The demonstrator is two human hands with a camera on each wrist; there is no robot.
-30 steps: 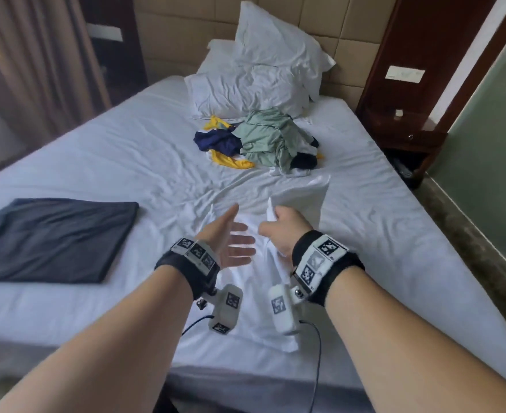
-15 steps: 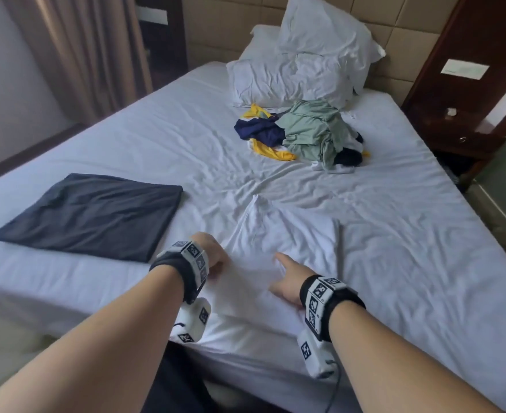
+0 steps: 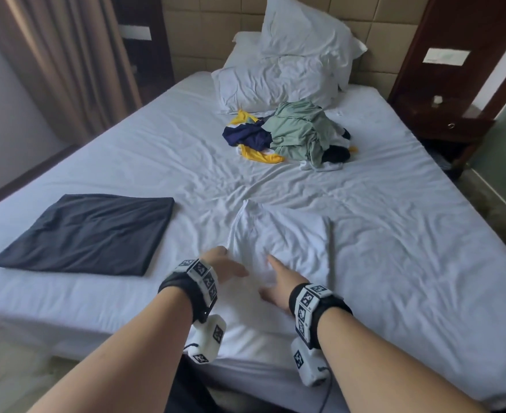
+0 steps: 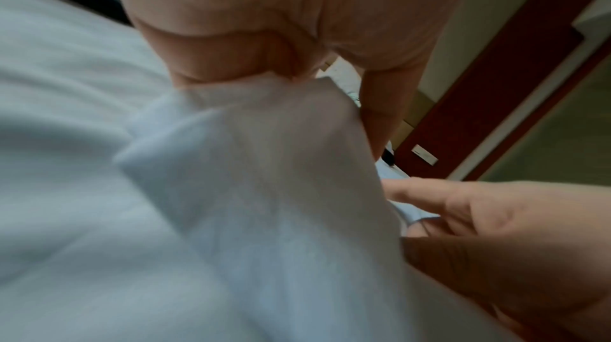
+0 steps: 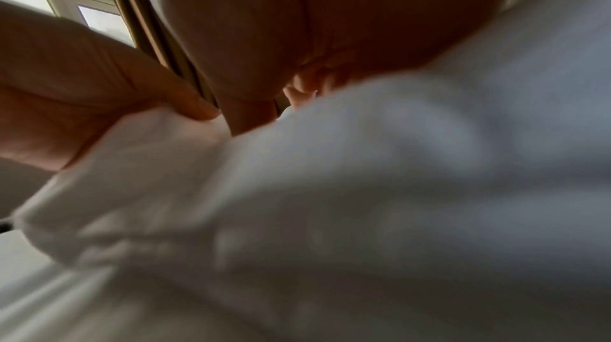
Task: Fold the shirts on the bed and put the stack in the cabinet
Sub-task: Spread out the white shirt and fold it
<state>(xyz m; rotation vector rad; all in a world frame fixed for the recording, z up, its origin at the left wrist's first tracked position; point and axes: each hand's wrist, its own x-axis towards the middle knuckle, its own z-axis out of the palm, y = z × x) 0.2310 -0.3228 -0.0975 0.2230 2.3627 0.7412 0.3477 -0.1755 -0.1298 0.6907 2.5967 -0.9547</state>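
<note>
step: folding white shirt [image 3: 278, 242] | left hand [image 3: 222, 265] pinches its edge | right hand [image 3: 278, 286] flat, fingers straight, pressing | advice: keep tension, align edges

Soft window daylight, wide-angle distortion, wrist views blurred, dim

Bare sheet on the bed [image 3: 395, 248] right of the white shirt [image 3: 290, 242], and between it and the clothes pile [image 3: 293, 135]. Blocked left by the dark shirt [image 3: 88, 234], beyond the pile by pillows [image 3: 275, 81].
</note>
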